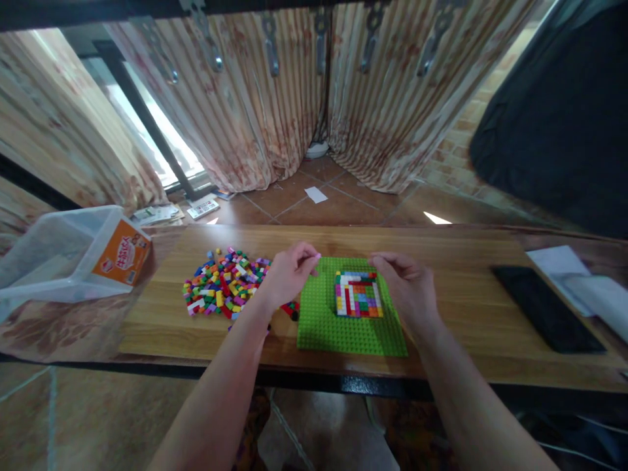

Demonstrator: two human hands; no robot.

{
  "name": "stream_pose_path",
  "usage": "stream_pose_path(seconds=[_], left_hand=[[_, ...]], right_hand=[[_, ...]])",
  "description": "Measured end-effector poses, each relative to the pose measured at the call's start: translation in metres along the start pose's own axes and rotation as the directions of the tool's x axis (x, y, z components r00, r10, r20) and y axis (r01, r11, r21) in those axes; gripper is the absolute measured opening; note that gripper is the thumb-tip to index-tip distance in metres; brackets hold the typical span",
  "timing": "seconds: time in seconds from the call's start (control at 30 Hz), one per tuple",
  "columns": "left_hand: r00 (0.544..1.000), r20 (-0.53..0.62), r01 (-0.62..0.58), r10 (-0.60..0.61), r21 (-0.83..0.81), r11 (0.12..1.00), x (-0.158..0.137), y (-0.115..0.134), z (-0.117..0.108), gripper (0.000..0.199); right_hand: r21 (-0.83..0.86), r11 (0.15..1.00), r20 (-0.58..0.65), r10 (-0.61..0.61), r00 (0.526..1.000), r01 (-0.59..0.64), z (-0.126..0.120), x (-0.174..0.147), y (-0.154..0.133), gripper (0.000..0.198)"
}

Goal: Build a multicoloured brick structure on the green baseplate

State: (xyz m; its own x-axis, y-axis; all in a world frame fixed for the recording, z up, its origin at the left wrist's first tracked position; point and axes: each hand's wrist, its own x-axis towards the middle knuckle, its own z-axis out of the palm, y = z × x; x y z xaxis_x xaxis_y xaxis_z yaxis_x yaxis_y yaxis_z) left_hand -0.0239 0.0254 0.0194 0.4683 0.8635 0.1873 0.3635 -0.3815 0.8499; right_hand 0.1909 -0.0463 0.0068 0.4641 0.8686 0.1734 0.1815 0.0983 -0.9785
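A green studded baseplate lies on the wooden table. On it stands a square block of multicoloured toy bricks, with white, red, yellow, blue and purple pieces. My left hand is above the plate's far left corner, thumb and finger pinching a small pink brick. Over the plate's right side is my right hand, its thumb and fingers drawn together near the far right corner of the brick block. Whatever those fingertips hold, if anything, is too small to tell.
A pile of loose bricks lies left of the plate, partly behind my left forearm. A clear plastic bin with an orange label stands at the far left. On the right are a black flat device and white papers.
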Motion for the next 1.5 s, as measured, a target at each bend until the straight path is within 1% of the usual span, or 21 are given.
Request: stream_pose_path(seconds=[0.07, 0.1, 0.17, 0.27, 0.43, 0.57, 0.67, 0.8, 0.87, 0.97, 1.03, 1.13, 1.2, 1.27, 1.37, 1.5], left_hand=[[0.998, 0.05, -0.024, 0.032, -0.167, 0.986, 0.0, 0.009, 0.017, 0.011], [0.997, 0.068, -0.032, 0.048, -0.226, 0.974, -0.001, 0.013, 0.025, 0.01], [0.993, 0.097, -0.031, 0.061, -0.285, 0.958, -0.003, 0.019, 0.038, 0.009], [0.992, 0.116, -0.009, 0.048, -0.312, 0.95, -0.005, 0.023, 0.049, 0.008], [0.999, 0.04, -0.004, 0.021, -0.394, 0.919, -0.006, 0.021, 0.056, 0.011], [1.0, -0.012, -0.006, 0.0, -0.44, 0.898, -0.006, 0.022, 0.062, 0.012], [0.998, -0.056, -0.003, -0.027, -0.472, 0.881, -0.006, 0.023, 0.067, 0.011], [0.995, -0.087, 0.008, -0.048, -0.415, 0.91, -0.006, 0.025, 0.068, 0.006], [0.995, -0.09, 0.006, -0.039, -0.345, 0.938, -0.006, 0.024, 0.064, 0.004], [0.993, -0.119, -0.007, -0.018, -0.202, 0.979, -0.005, 0.02, 0.056, 0.003], [0.989, -0.145, -0.009, -0.011, -0.138, 0.99, -0.005, 0.015, 0.051, 0.004], [0.985, -0.173, 0.003, -0.019, -0.094, 0.996, -0.004, 0.007, 0.046, 0.005], [0.982, -0.19, 0.01, -0.024, -0.076, 0.997, -0.003, 0.002, 0.046, 0.006], [0.98, -0.196, 0.009, -0.02, -0.056, 0.998, -0.002, 0.0, 0.047, 0.006], [0.983, -0.182, 0.007, -0.009, -0.011, 1.0, -0.002, 0.0, 0.048, 0.006], [0.986, -0.166, 0.018, -0.015, 0.017, 1.0, -0.003, 0.003, 0.049, 0.007]], right_hand=[[0.002, 0.999, 0.072, -0.04, 0.997, 0.039, 0.004, -0.005, -0.003, 0.02], [-0.004, 0.999, 0.106, -0.054, 0.993, 0.055, 0.005, -0.007, -0.004, 0.021], [-0.023, 0.997, 0.16, -0.063, 0.985, 0.067, 0.007, -0.011, -0.007, 0.023], [-0.056, 0.995, 0.204, -0.075, 0.976, 0.088, 0.008, -0.014, -0.009, 0.021], [-0.075, 0.99, 0.207, -0.104, 0.973, 0.122, 0.006, -0.014, -0.008, 0.016], [-0.113, 0.981, 0.178, -0.135, 0.975, 0.157, 0.006, -0.014, -0.008, 0.014], [-0.145, 0.966, 0.152, -0.193, 0.969, 0.216, 0.008, -0.016, -0.01, 0.011], [-0.187, 0.936, 0.153, -0.273, 0.95, 0.299, 0.01, -0.018, -0.01, 0.011], [-0.211, 0.928, 0.136, -0.283, 0.949, 0.307, 0.006, -0.015, -0.009, 0.01], [-0.266, 0.91, 0.094, -0.305, 0.948, 0.319, -0.007, -0.006, -0.006, 0.011], [-0.314, 0.885, 0.122, -0.32, 0.94, 0.342, -0.018, 0.0, -0.004, 0.012], [-0.385, 0.834, 0.234, -0.326, 0.916, 0.395, -0.03, 0.004, -0.001, 0.014], [-0.423, 0.801, 0.3, -0.317, 0.9, 0.424, -0.033, 0.004, 0.002, 0.013], [-0.452, 0.776, 0.342, -0.306, 0.889, 0.441, -0.033, 0.003, 0.006, 0.012], [-0.481, 0.758, 0.362, -0.287, 0.887, 0.441, -0.03, 0.002, 0.011, 0.011], [-0.491, 0.774, 0.339, -0.253, 0.906, 0.4, -0.025, 0.002, 0.015, 0.009]])
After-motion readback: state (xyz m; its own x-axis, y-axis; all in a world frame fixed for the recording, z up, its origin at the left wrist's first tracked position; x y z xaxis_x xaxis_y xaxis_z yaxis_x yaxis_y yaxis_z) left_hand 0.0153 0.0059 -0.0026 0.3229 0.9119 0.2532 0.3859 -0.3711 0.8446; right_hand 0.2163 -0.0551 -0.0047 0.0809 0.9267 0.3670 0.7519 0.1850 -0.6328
